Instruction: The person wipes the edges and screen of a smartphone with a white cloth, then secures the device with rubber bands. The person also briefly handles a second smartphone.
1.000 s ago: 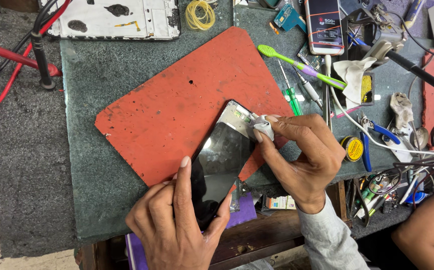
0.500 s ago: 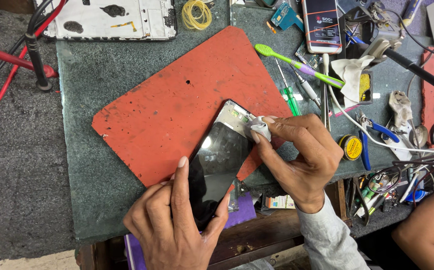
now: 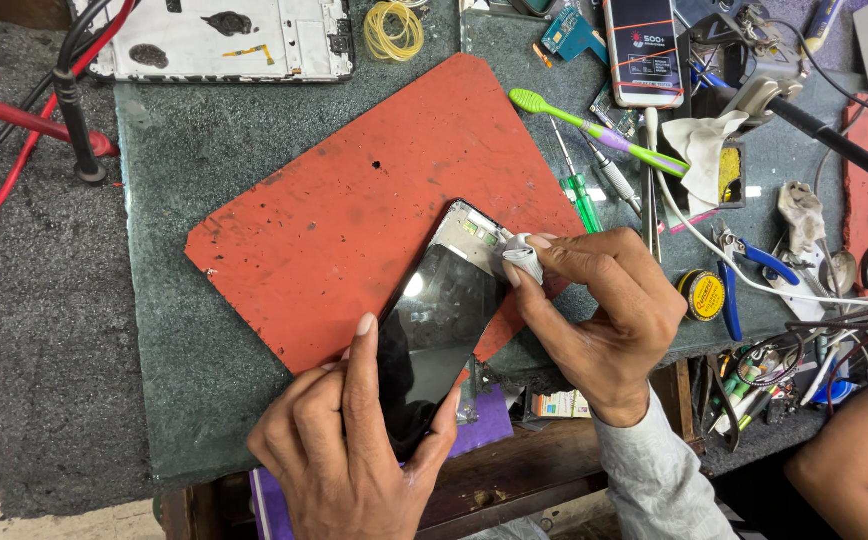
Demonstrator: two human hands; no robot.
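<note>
Hands work together on a phone point(image 3: 441, 318) with a dark glossy screen, which lies slantwise across the lower right edge of an orange-red mat point(image 3: 354, 210) on the grey-green bench top point(image 3: 204, 160). The left hand point(image 3: 349, 450) cups the phone's near end from below: its index finger lies stretched along the left edge of the screen, the thumb presses against the right edge, and the remaining fingers curl loosely underneath, so the hand is half closed around the phone, steadying it. The right hand point(image 3: 604, 325) comes in from the right, fingers bunched and bent, pinching a small wad of white cloth point(image 3: 524, 260) between thumb and fingertips. That wad sits pressed against the phone's upper right corner, where a pale grey strip of the frame shows above the black glass. A grey sleeve point(image 3: 654, 480) covers the right wrist.

Just right of the mat lie a green-headed toothbrush point(image 3: 594, 130), green-handled screwdrivers point(image 3: 579, 195) and a small round yellow tin point(image 3: 704, 295). A second phone point(image 3: 644, 50) rests face up at the top of the bench, and a coil of yellow rubber bands point(image 3: 394, 28) lies near a white phone back panel point(image 3: 224, 38). Another person's forearm point(image 3: 854, 460) shows at the lower right corner, well apart from the working hands
</note>
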